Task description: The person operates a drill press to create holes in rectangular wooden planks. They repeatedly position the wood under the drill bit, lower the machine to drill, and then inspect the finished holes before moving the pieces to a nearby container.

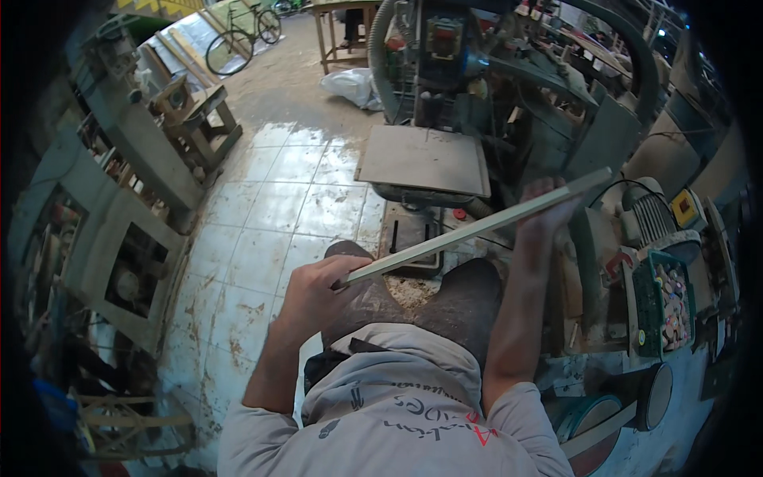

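A long, pale wooden strip [457,236] slants across in front of me, its right end higher and farther away. My left hand [322,290] is closed round its near left end. Farther along, my right hand [547,208] grips it from beneath near the right end, partly hidden behind the wood. The strip is held up above my knees. Beyond it stands a machine with a flat, square table [429,155], and the strip appears apart from that table.
A green crate [661,306] of small pieces stands at the right, beside a grey motor [648,215]. Sawdust [413,290] lies between my legs. At the left are a wooden stand [203,119] and a machine frame [131,262]. A bicycle [238,36] stands far back on the left.
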`<state>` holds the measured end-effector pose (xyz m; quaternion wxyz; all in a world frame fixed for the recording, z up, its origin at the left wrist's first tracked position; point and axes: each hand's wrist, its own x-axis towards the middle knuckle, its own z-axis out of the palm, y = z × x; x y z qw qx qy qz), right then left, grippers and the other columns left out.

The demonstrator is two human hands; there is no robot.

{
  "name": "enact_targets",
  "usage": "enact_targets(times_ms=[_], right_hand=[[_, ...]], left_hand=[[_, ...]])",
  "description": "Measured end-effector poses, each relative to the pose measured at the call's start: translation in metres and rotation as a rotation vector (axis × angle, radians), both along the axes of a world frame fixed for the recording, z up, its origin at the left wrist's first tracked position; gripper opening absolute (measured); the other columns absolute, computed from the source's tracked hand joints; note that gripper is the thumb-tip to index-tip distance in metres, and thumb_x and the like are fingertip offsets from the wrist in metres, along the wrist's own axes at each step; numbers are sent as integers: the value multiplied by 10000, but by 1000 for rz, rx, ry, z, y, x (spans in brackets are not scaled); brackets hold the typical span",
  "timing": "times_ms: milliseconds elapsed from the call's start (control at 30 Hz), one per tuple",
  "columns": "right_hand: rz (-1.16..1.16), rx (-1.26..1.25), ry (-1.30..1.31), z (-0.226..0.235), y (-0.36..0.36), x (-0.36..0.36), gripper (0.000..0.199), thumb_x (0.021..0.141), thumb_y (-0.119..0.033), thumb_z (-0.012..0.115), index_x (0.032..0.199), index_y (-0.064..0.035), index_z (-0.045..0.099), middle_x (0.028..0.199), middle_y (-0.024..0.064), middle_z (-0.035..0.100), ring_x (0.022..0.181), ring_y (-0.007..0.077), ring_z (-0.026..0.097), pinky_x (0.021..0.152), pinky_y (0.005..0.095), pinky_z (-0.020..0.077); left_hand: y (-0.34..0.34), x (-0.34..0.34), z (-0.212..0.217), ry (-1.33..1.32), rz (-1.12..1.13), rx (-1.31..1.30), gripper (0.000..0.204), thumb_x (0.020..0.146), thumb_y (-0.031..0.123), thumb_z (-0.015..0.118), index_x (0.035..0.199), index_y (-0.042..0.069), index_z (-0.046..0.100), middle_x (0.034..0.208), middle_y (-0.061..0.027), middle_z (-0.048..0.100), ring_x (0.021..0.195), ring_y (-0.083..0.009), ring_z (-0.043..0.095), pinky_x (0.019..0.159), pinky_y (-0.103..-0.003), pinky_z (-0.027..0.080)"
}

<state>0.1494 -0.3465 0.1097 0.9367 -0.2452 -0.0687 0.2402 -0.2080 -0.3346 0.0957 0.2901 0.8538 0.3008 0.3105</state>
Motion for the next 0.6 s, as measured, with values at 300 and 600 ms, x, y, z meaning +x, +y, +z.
enact_targets(times_ms=[300, 600], right_hand=[[165, 240, 135, -71, -11, 83, 394, 925, -462, 398, 665, -170, 347, 532, -10, 342, 434, 138, 329, 408, 271, 313], [85, 146, 206, -86, -13, 94, 357, 906, -406, 483, 676, -173, 341, 560, -43, 295, 448, 107, 295, 416, 243, 270]], left_hand=[[7, -17, -10, -404, -161, -27, 350, 724, -21, 757, 1065, 18, 687, 1068, -140, 701, 1024, -248, 672, 890, -343, 540], [4, -7, -11, -485, -196, 158, 348, 721, 24, 775, 1060, 11, 695, 990, -124, 713, 831, -211, 699, 716, -294, 561]])
